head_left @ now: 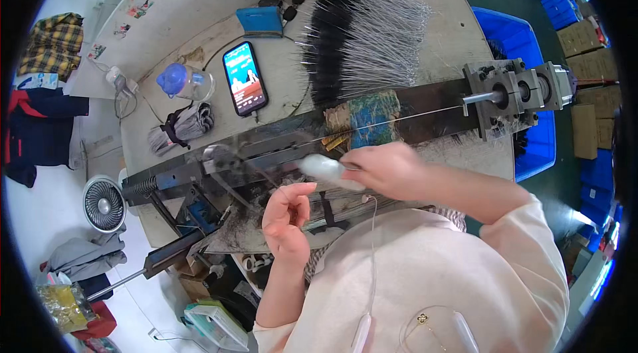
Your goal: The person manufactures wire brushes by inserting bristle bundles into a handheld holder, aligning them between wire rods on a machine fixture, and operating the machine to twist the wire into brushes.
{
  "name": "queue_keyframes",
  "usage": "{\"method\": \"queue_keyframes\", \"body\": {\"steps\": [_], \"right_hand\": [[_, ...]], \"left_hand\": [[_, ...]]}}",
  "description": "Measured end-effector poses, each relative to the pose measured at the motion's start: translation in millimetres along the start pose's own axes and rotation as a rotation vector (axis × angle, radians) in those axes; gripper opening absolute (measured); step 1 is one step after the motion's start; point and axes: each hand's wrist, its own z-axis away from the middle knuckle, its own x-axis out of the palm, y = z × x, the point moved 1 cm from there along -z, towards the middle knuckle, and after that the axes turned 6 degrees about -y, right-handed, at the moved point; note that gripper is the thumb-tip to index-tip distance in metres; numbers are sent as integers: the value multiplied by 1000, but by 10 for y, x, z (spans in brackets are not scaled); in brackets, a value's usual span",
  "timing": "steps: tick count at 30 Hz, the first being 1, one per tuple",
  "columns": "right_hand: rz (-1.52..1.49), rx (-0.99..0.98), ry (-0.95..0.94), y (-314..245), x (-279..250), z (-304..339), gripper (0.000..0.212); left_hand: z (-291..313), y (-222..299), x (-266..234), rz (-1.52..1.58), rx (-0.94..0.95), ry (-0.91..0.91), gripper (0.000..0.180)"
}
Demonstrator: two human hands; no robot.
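Nearest you, your left hand point(287, 219) is raised with the fingers curled inward and the fingertips pinched narrow. What sits in that grip is too fine to make out, perhaps a thin wire, and I cannot tell for sure. Just beyond it, your right hand point(389, 168) is closed around a pale, blurred, rounded tool point(325, 168), held low and pointing left toward the long dark metal machine bed point(266, 147), seemingly so its tip meets the work there.

One thin straight steel wire point(405, 116) runs along that bed into the grey metal bearing block point(515, 95) at its right end. It lies taut and level, which looks like the block's doing. A patch of worn blue and tan cloth point(365, 117) is draped over the bed under the wire, likely as padding.

Further out on the pale tabletop point(199, 1) a fan of black-tipped wire brushes point(362, 34) lies spread — too many to count. Left of them are one black smartphone with a lit screen point(244, 78), one clear bottle with a blue cap point(185, 82), one pair of grey work gloves point(181, 126) and one blue pouch point(260, 21) — all kept off the bed yet within reach.
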Motion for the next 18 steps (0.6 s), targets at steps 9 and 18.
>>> {"method": "queue_keyframes", "body": {"steps": [9,18], "right_hand": [[1042,-95,212,181,-877,778,22],[762,-188,525,706,-1375,247,17]], "left_hand": [[-86,159,285,-384,83,-63,16],[-311,444,359,-798,146,-139,7]]}}
